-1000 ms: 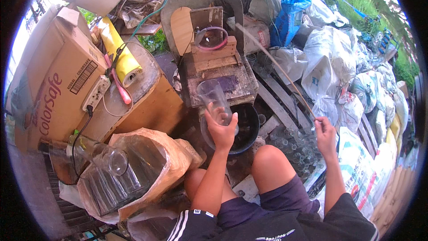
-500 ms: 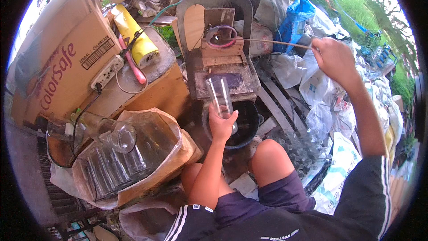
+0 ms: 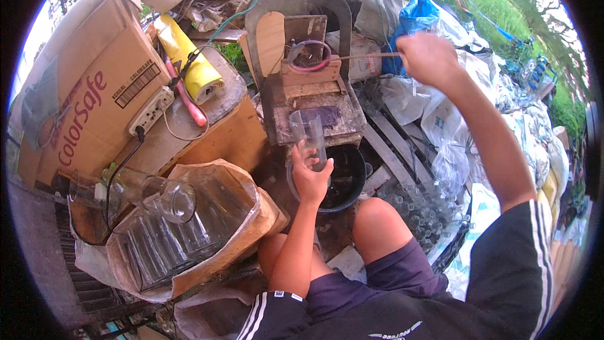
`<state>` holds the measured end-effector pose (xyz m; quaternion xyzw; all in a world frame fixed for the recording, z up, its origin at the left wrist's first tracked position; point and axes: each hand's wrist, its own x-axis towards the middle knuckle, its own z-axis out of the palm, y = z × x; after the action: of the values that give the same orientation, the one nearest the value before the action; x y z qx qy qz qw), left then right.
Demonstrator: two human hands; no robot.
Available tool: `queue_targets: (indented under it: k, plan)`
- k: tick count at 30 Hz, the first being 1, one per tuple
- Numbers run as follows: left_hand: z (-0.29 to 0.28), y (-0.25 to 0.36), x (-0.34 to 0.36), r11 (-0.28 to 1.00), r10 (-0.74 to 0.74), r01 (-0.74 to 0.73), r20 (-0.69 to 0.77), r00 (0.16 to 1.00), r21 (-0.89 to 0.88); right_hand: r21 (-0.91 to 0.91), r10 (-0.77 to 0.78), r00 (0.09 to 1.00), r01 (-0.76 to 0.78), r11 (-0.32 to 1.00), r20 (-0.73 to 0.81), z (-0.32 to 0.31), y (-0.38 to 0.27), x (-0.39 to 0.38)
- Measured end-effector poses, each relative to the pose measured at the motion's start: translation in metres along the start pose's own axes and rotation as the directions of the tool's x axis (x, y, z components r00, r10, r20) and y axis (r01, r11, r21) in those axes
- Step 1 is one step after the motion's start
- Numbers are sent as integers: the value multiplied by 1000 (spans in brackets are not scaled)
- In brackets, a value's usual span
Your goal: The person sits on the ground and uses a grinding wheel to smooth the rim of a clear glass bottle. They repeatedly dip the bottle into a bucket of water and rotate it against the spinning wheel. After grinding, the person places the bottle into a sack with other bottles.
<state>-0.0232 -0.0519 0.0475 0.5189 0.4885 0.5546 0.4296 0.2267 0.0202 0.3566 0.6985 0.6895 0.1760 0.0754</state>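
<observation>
My left hand [image 3: 311,176] is closed round a clear glass cylinder [image 3: 305,127], held tilted above a black basin [image 3: 346,186]. My right hand [image 3: 426,56], slightly blurred, grips a long thin rod [image 3: 371,55] that lies nearly level, its far end at a pink-rimmed ring [image 3: 324,63] on a wooden block [image 3: 313,86]. Whether rod and ring touch I cannot tell. The block stands on a worn, stained seat of a grey plastic chair [image 3: 255,38], beside a dark purple patch [image 3: 330,115].
Left are a large cardboard box [image 3: 88,88], a power strip [image 3: 151,110], a yellow roll [image 3: 189,56] and a paper sack [image 3: 258,211] of clear glassware. Right are piled plastic sacks [image 3: 434,138], a blue bag [image 3: 415,12], wooden slats [image 3: 390,151] and several small glass pieces [image 3: 415,214].
My right hand has risen from low at the right, then shifted left, swinging the rod level toward the ring. My left hand's fingers have shifted slightly on the cylinder.
</observation>
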Motion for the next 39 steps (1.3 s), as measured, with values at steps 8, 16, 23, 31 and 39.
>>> queue_targets:
  k: [8, 16, 23, 31, 39]
  plan:
    - [-4, -26, -4, 970, -210, 198, -78, 975, -144, 496, 301, 948, -314, 809, 108, 123, -16, -120]
    - [-22, -46, -26, 915, -403, 400, -47, 914, -53, 861, 223, 848, -505, 62, 482, 265, -57, -169]
    - [-34, -70, -36, 783, -622, 622, 37, 782, 4, 849, 147, 854, -450, -276, 500, 309, -81, -193]
    - [-25, -117, -52, 644, -765, 765, 42, 643, 17, 853, 179, 852, -432, -292, 493, 308, -66, -221]
    - [-12, -169, -55, 697, -671, 669, -94, 735, 256, 851, 165, 848, -455, -263, 504, 300, -40, -270]
